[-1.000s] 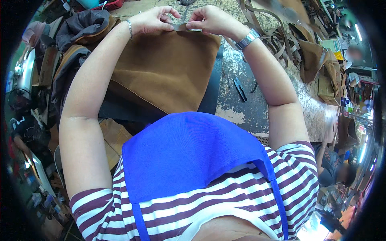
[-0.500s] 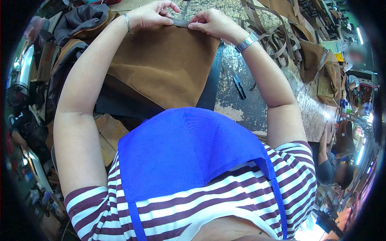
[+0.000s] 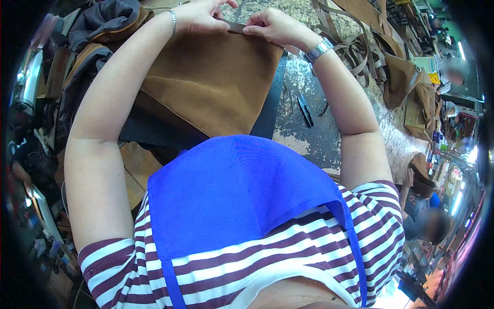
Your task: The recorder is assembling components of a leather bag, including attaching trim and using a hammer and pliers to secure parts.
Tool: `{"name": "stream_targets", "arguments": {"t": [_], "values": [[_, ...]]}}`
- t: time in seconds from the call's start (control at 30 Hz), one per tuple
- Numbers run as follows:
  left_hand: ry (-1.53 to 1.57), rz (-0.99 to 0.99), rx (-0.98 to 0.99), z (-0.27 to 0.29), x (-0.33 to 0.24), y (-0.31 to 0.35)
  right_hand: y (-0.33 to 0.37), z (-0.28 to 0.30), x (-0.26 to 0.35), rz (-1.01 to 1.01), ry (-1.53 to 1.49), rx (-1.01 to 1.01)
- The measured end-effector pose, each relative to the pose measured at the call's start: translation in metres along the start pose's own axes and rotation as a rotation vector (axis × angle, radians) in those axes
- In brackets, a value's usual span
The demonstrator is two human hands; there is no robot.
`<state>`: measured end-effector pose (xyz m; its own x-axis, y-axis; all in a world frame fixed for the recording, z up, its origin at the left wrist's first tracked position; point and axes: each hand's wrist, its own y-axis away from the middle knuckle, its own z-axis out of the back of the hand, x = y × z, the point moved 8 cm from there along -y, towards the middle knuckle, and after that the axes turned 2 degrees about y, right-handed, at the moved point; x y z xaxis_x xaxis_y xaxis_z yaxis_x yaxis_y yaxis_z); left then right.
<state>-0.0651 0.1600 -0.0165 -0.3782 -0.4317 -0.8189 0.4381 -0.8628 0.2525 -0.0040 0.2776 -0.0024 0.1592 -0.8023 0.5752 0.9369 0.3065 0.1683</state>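
Observation:
A large brown panel of suede-like cloth or leather (image 3: 211, 82) lies before me, with a pale seam along its lower left edge. At its far edge runs a short grey-brown strip (image 3: 236, 27). My left hand (image 3: 201, 16) holds the left end of the strip at the panel's edge, thumb pressed on it and forefinger lifted. My right hand (image 3: 272, 27) pinches the right end between thumb and curled fingers. The undersides of both grips are hidden. Right of the panel, apart from my hands, lies a pair of thread snips (image 3: 305, 110).
The worn workbench (image 3: 296, 85) extends rightward. Tangled straps (image 3: 360, 46) and brown bag pieces (image 3: 399, 77) lie at the far right. Dark grey and brown bags (image 3: 105, 23) are heaped at left. Cardboard (image 3: 138, 167) sits below the bench edge. A co-worker (image 3: 429, 219) is at right.
My left hand has shifted slightly right and away, nearer my right hand, with the panel's far edge. Less of the strip shows. The co-worker at right has moved a brown piece.

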Motion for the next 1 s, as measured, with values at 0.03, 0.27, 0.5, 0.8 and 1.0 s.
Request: {"name": "stream_targets", "arguments": {"t": [0.03,0.27,0.5,0.8,1.0], "values": [[-0.088,0.042,-0.032,0.001,-0.009,0.005,-0.001,-0.001,0.001,0.002,0.014,0.009],[0.055,-0.162,0.024,-0.003,0.005,-0.009,-0.005,-0.007,-0.005,0.033,-0.056,0.063],[-0.065,-0.164,-0.031,-0.011,-0.017,-0.012,-0.004,-0.009,-0.008,-0.023,-0.156,0.123],[0.008,-0.158,-0.075,-0.015,-0.004,-0.014,0.003,0.012,-0.009,-0.031,-0.052,0.14],[0.1,-0.148,-0.078,-0.017,-0.004,-0.008,0.011,0.037,0.012,-0.04,0.146,0.118]]}}
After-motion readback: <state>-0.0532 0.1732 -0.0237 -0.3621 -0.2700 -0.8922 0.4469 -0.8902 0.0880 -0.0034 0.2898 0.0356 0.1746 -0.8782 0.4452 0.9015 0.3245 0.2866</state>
